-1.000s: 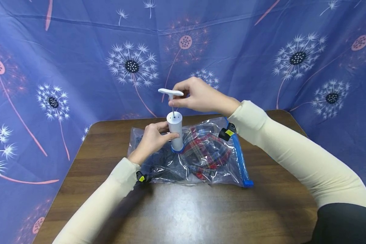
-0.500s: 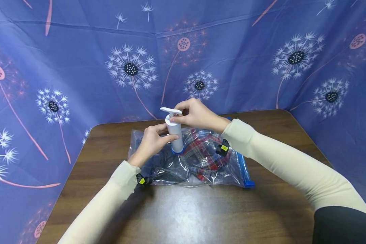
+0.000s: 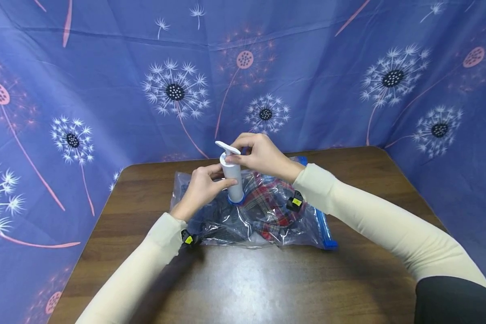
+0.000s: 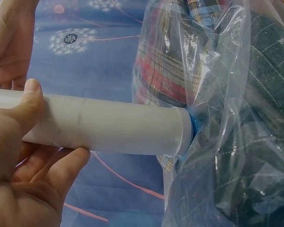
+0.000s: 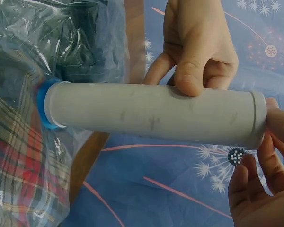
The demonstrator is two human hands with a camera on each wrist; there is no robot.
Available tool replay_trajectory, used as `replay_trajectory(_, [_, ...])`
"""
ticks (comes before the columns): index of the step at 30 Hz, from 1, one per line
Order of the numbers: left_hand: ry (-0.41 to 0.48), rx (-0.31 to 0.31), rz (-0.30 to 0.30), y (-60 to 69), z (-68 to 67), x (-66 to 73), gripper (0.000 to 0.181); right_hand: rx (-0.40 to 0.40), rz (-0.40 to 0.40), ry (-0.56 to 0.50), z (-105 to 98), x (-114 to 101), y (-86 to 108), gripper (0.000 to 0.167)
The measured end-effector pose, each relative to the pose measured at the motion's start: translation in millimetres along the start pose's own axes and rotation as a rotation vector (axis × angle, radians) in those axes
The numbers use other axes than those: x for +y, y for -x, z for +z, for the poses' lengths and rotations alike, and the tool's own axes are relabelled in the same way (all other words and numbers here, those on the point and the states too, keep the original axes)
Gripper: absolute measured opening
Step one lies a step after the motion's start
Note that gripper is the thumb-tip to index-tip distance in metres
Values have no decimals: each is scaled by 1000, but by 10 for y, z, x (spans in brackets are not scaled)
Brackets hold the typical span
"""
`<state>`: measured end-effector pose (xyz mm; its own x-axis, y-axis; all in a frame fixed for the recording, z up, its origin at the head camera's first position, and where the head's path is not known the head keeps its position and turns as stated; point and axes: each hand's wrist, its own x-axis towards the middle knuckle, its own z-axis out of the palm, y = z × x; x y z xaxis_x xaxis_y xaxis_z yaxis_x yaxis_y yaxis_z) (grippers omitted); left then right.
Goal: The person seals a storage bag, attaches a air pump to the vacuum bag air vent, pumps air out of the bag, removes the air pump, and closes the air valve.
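A white hand pump (image 3: 234, 183) stands nearly upright on the blue valve (image 4: 195, 125) of a clear vacuum storage bag (image 3: 227, 231). My left hand (image 3: 202, 186) grips the pump's cylinder, thumb on the near side and fingers round the far side. At the top, my right hand (image 3: 263, 155) holds the T-shaped handle (image 3: 228, 147), which sits low against the cylinder's cap. In the right wrist view the handle is hidden behind the fingers. Inside the bag lie red plaid cloth (image 5: 23, 161) and dark checked cloth (image 4: 267, 104).
Under the bag is a brown wooden table (image 3: 348, 279). The bag's blue zip edge (image 3: 324, 229) lies on the right side. A blue curtain (image 3: 308, 67) with dandelion prints hangs behind the table.
My right hand has come down with the handle, and the metal rod has slid into the cylinder. Since half a second ago the handle has turned slightly. My left hand stays on the cylinder.
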<state>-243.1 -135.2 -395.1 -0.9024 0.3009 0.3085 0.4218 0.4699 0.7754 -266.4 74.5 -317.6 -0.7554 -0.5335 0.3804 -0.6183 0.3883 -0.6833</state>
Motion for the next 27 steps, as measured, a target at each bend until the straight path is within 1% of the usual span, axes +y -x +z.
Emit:
replay_trajectory(4, [1,0,4,0,0,2,50,18,5,19,13,-2,-3,19])
replay_trajectory(7, [3,-1,-3,-3,5,7,51,19,-7,28,-9,-8,-15,18])
replay_trajectory(10, [6,-9,-16,-3,9,18,54,32,-35,20,-90,-67,-55,16])
replay_trajectory(12, [3,-12,-22,-4,7,31,56,52,-57,7,-185,-152,-106,13])
replay_trajectory(17, [-10,-2,-43,-14,4,42,58,151,-127,-6,-468,-459,-261,11])
replay_trajectory(22, [-7,7,-49,-6,8,38,58,286,-213,-26,-700,-758,-359,13])
replay_trajectory(25, [-8,5,-49,1,11,27,58,334,-243,-68,-761,-841,-375,13])
replay_trajectory(27, [-8,4,-51,3,12,19,57,353,-241,-95,-763,-843,-372,12])
